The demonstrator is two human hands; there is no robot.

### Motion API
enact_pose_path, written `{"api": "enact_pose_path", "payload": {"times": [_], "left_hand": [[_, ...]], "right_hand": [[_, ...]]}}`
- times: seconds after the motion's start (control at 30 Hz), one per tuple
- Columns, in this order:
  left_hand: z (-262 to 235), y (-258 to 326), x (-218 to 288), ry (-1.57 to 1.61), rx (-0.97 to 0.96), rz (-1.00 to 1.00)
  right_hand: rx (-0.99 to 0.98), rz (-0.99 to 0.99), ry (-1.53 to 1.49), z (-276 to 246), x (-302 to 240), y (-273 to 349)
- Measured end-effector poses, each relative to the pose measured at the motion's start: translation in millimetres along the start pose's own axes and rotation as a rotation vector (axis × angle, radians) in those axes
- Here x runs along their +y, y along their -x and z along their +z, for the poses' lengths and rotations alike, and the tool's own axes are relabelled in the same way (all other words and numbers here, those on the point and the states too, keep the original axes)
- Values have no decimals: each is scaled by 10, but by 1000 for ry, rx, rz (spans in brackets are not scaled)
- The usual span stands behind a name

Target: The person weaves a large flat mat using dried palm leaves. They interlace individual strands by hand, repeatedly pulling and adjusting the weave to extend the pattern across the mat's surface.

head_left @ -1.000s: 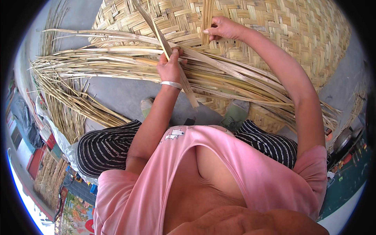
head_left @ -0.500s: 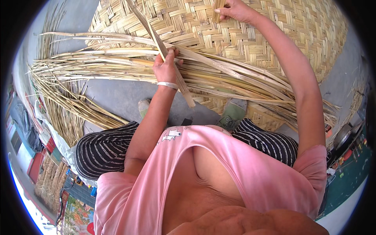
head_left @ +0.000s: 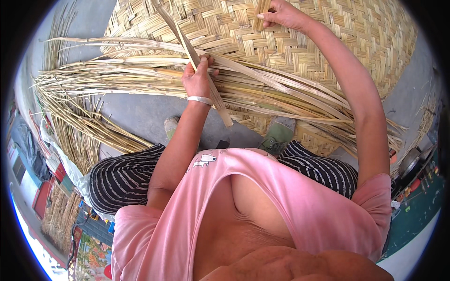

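Observation:
My left hand [head_left: 197, 83] is closed around a long, flat split-reed strip [head_left: 219, 107], which slants from the top of the view down past my wrist. Beneath that hand a loose bundle of pale reed strips [head_left: 140, 77] lies across the near part of a woven reed mat [head_left: 328, 42]. Farther off to the right, my right hand [head_left: 287, 17] pinches a short length of flat reed strip [head_left: 260, 18] over the mat; its upper end runs out of view. Whether the two held pieces are one strip cannot be seen.
Another pile of thin reeds [head_left: 89, 126] spreads over the grey floor at left. My green shoe [head_left: 277, 136] stands by the mat's near edge. Stray stalks [head_left: 424, 122] and assorted objects, including a dark pan [head_left: 412, 161], lie at far right.
My right hand has come slightly nearer to me with the strip in its fingers. My left hand keeps its hold in nearly the same place.

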State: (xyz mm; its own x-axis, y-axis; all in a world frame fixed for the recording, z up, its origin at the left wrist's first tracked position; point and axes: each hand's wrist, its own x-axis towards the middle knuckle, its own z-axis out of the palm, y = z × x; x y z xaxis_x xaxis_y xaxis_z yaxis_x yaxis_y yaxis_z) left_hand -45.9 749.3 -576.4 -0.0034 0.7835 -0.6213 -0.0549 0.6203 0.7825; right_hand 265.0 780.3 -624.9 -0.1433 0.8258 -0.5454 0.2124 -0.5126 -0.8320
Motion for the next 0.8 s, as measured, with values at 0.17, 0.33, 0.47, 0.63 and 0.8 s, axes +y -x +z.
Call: {"api": "enact_pose_path", "payload": {"times": [0.17, 0.33, 0.47, 0.63, 0.8], "left_hand": [[3, 5, 8, -12, 7, -10], [0, 11, 16, -24, -11, -17], [-18, -8, 4, -34, -16, -29], [-24, -8, 8, -23, -13, -27], [-15, -12, 9, -38, -13, -20]], "right_hand": [[-4, -17, 109, 51, -15, -20], [-14, 25, 76, 56, -52, 8], [-34, -16, 355, 114, -152, -72], [-59, -197, 562, 168, -212, -95], [-10, -95, 251, 173, -30, -74]]}}
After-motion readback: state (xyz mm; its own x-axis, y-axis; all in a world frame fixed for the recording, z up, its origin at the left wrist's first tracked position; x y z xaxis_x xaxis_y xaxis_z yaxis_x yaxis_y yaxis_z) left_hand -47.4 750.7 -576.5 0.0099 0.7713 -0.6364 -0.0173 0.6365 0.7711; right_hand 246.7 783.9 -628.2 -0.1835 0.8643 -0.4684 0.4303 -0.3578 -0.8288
